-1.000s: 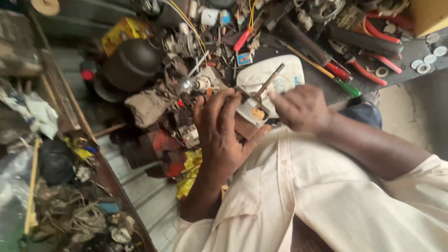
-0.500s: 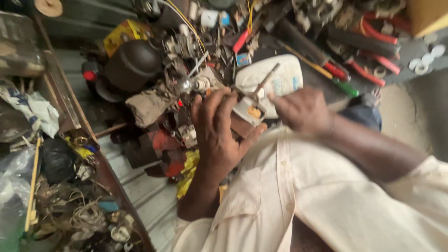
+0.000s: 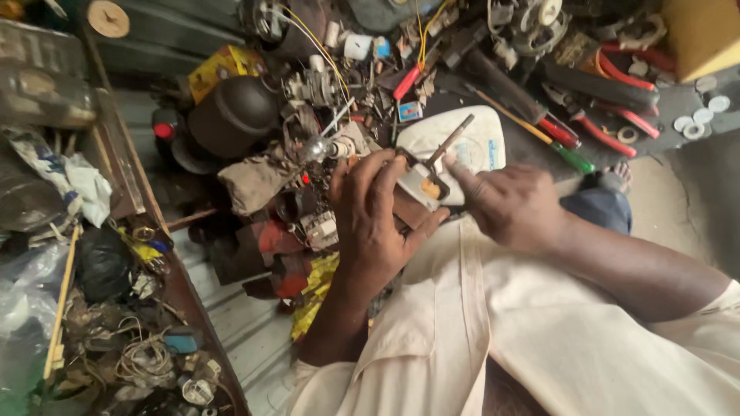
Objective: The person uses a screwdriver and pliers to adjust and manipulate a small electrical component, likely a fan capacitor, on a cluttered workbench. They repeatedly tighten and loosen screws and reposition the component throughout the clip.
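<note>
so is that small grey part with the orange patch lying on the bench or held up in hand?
Held. The left hand wraps its near end, lifting the small grey part above the clutter; the right hand has fingertips on it.

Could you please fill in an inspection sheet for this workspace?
Surface: bench almost buried under parts.
Job's things: small grey part with an orange spot, held over a white casing.
Clutter: dark round pot, red-handled pliers, green-handled screwdriver, white washers.
Hands: left hand grips the part; right hand touches it.
Cables: yellow wires; tangled wire in a tray.
Surroundings: corrugated metal wall.
</note>
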